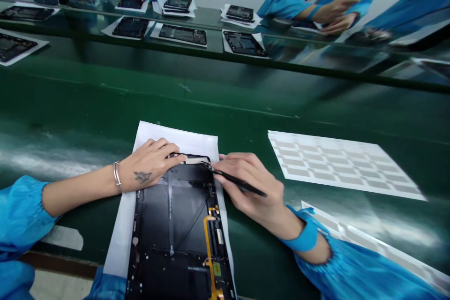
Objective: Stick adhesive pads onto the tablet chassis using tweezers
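A black tablet housing lies on a white paper sheet, its near end cut off by the bottom of the picture. An orange flex cable runs along its right side. Across the top edge is a pale strip. My left hand is closed over the housing's top left, fingers at the edge and thumb on the strip's left end. Black tweezers are pinched in my right hand. Their tips touch or hover at the strip's right end; which of these I cannot tell.
Right of the housing lies a white sheet of grey stickers, with another sticker sheet partly under my right sleeve. More tablet housings lie on papers on a raised shelf across the green bench. Co-workers in blue work behind it.
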